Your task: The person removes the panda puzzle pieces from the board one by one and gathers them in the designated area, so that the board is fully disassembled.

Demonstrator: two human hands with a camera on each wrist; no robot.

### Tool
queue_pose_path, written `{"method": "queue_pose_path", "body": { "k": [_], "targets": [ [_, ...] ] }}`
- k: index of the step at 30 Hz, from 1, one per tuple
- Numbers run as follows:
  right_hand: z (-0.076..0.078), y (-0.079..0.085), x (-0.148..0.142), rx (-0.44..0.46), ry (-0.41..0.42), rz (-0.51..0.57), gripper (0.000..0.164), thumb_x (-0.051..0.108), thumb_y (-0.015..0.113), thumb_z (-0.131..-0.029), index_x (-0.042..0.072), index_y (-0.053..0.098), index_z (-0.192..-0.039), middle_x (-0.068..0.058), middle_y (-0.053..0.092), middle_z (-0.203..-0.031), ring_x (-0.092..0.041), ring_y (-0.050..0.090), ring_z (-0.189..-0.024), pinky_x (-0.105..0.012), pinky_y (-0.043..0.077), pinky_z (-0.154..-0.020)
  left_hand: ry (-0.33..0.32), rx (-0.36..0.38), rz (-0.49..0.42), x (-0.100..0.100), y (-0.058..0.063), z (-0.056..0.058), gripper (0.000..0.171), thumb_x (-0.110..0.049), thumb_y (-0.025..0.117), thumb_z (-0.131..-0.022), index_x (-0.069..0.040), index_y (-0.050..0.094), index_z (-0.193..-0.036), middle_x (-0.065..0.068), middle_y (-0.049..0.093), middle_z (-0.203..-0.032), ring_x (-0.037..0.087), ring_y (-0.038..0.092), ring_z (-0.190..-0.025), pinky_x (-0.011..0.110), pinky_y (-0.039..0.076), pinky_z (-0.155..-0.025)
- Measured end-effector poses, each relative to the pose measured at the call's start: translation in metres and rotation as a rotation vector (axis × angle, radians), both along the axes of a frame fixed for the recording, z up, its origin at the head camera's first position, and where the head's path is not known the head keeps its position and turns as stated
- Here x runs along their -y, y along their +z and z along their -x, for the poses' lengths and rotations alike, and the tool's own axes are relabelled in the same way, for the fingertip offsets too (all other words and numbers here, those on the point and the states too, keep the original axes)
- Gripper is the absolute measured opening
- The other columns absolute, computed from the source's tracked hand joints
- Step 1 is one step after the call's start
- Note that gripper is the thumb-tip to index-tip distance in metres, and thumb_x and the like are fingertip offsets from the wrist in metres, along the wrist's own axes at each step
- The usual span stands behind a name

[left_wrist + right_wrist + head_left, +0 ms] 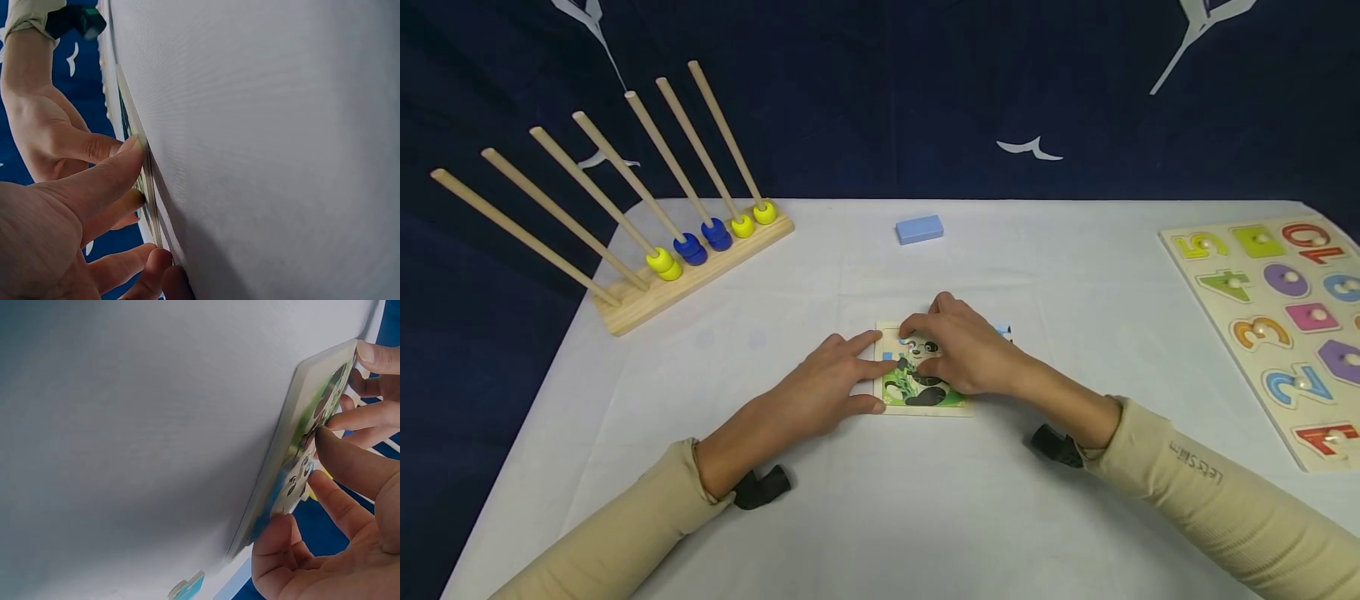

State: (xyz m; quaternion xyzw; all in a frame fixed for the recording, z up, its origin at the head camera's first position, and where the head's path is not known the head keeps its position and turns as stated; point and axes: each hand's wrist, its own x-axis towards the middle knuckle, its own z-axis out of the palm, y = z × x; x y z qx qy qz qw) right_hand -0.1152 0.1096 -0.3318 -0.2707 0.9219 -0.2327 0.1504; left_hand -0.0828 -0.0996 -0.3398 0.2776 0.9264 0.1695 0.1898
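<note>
A small wooden panda puzzle board (925,411) lies flat in front of me. My left hand (820,387) holds it steady from the left side, thumb and fingertips on its edge and one finger reaching onto the picture. Over the upper right of the board bends my right hand (973,350). Its thumb and index finger pinch at the panda-face puzzle piece (299,478), while its other fingers curl by the board's far edge. A loose blue puzzle piece (189,587) lies just beyond the board, mostly behind the right hand in the head view.
A blue block (919,229) sits toward the back of the white table. At the back left stands a wooden peg rack (707,279) with yellow and blue beads. On the right lies a number-and-shape puzzle board (1247,379). A dark curtain (887,100) hangs behind.
</note>
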Motion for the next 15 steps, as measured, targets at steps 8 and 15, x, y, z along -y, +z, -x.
{"method": "queue_pose_path", "body": {
  "k": [8,15],
  "targets": [
    [-0.0003,-0.0008,-0.0021,0.021,-0.033,0.003,0.053,0.009,0.08,-0.082,0.006,0.061,-0.131,-0.012,0.054,-0.111,-0.025,0.049,-0.098,-0.039,0.041,-0.086,0.008,0.007,0.005,-0.0008,0.0004,-0.0002,0.055,-0.03,0.077,-0.086,-0.019,0.061,-0.137,0.013,0.035,-0.155,0.029,0.046,-0.117,0.035,0.043,-0.091],
    [0.0004,-0.0007,-0.0024,0.029,-0.045,-0.011,0.051,0.01,0.079,-0.082,0.002,0.061,-0.13,-0.012,0.054,-0.111,-0.026,0.049,-0.099,-0.04,0.041,-0.089,0.012,0.007,0.006,-0.0008,0.0001,-0.0005,0.055,-0.03,0.077,-0.086,-0.019,0.061,-0.137,0.013,0.035,-0.155,0.03,0.046,-0.118,0.035,0.043,-0.092]
  ]
}}
